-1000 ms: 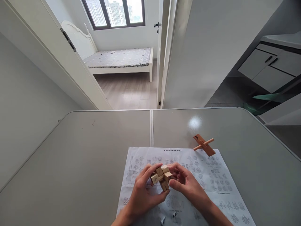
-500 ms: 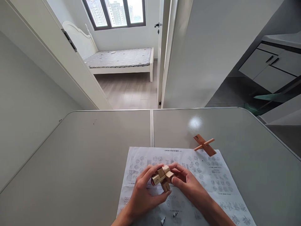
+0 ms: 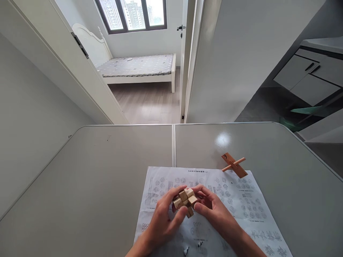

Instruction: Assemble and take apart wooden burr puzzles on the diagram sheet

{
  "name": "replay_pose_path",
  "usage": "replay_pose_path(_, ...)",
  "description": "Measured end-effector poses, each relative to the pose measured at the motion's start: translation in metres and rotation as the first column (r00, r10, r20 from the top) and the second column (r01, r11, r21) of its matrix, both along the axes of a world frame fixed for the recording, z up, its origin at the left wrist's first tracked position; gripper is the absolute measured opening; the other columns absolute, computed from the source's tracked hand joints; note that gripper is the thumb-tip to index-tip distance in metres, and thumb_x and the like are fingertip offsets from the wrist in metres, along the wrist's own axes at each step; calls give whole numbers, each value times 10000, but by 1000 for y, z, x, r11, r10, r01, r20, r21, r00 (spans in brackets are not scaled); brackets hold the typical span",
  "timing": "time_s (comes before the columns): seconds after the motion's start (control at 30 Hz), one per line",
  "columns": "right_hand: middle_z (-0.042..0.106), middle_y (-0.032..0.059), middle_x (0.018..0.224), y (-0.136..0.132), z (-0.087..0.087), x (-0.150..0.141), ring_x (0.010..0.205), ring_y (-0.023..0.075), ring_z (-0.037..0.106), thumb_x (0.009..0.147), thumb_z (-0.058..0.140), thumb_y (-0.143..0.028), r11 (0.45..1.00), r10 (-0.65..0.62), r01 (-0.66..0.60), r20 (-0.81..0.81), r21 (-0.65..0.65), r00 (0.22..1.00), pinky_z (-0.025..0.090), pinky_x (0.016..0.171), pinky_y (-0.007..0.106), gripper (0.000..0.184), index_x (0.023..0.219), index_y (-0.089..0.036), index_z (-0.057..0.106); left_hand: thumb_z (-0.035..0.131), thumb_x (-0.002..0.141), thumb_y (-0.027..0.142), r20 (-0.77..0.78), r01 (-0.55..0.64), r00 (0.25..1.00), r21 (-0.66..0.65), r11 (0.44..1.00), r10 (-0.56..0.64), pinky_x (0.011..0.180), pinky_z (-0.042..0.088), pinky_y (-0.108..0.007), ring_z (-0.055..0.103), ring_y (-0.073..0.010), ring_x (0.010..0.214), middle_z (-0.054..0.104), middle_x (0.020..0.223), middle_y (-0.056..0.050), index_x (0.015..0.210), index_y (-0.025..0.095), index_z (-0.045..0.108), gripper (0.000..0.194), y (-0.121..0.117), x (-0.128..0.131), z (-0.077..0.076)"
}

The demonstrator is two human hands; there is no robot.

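Note:
A small wooden burr puzzle (image 3: 184,198), made of interlocked pale blocks, is held between my two hands above the printed sheet. My left hand (image 3: 166,216) grips it from the left, fingers behind and thumb pressed on its lower front. On the right, my right hand (image 3: 214,207) pinches the puzzle's right block between thumb and fingers. The far side of the puzzle is hidden by my fingers. Beneath lies the white instruction sheet (image 3: 158,173), covered in small line diagrams.
A flat brown wooden piece with a thin stick through it (image 3: 234,165) rests at the sheet's top right edge. Small dark scraps (image 3: 186,251) lie on the paper near me. The grey table (image 3: 80,185) has a seam down its middle. Beyond it, a doorway opens onto a bed (image 3: 139,66).
My left thumb has moved up from below the puzzle onto its front face. The right hand keeps its grip with barely any movement.

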State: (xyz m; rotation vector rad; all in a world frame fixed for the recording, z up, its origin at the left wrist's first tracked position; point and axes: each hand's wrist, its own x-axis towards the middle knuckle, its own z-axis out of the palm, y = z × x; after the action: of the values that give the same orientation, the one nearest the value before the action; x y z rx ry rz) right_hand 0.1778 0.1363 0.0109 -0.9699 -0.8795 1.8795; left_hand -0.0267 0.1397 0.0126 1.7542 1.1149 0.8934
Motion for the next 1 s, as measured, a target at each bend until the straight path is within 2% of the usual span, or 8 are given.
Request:
replay_pose_path(0.07, 729, 74, 1054, 0, 2, -2, 1025, 269, 706, 770, 904, -552, 1000, -6, 6, 9, -3, 1000, 571, 915, 397, 507, 1070, -241, 637, 505, 1057, 319, 3, -9, 1000, -20, 1000, 9, 902, 613, -325, 761, -219, 1020, 780, 1182, -79, 1363, 246, 622, 335, 0, 0, -1)
replay_pose_path(0.13, 718, 72, 1037, -1, 3, -3, 1009, 262, 699, 763, 915, -533, 1000, -9, 9, 0, 1, 1000, 586, 892, 398, 506, 1065, -242, 633, 469, 1079, 322, 4, -14, 1000, -28, 1000, 14, 897, 607, -314, 764, -205, 975, 789, 1106, -69, 1329, 232, 628, 309, 0, 1, -2)
replay_pose_path(0.4, 709, 72, 1064, -3, 2, -5, 1028, 248, 689, 797, 906, -496, 1000, 3, -2, -33, 17, 999, 590, 903, 397, 464, 1058, -240, 620, 496, 1076, 337, 18, -18, 1000, -36, 999, 18, 847, 596, -289, 756, -188, 906, 780, 1026, -48, 1277, 232, 627, 261, -1, 1, -3)
replay_pose_path(0.7, 713, 62, 1059, -4, -1, -7, 1057, 252, 689, 805, 908, -458, 999, 12, -11, -30, 45, 999, 584, 944, 402, 428, 1055, -240, 637, 491, 1080, 353, 30, -41, 999, -62, 997, 43, 819, 589, -274, 761, -186, 881, 796, 1015, -47, 1210, 229, 668, 251, 0, 3, 4)
replay_pose_path(1.0, 718, 70, 1098, -5, -2, -6, 1094, 267, 690, 794, 915, -457, 998, 22, -22, 7, 50, 1000, 576, 987, 421, 446, 1084, -238, 656, 528, 1064, 332, 7, -72, 997, -8, 997, 72, 811, 596, -264, 763, -180, 861, 803, 988, -37, 1175, 237, 698, 224, 1, 3, 4)
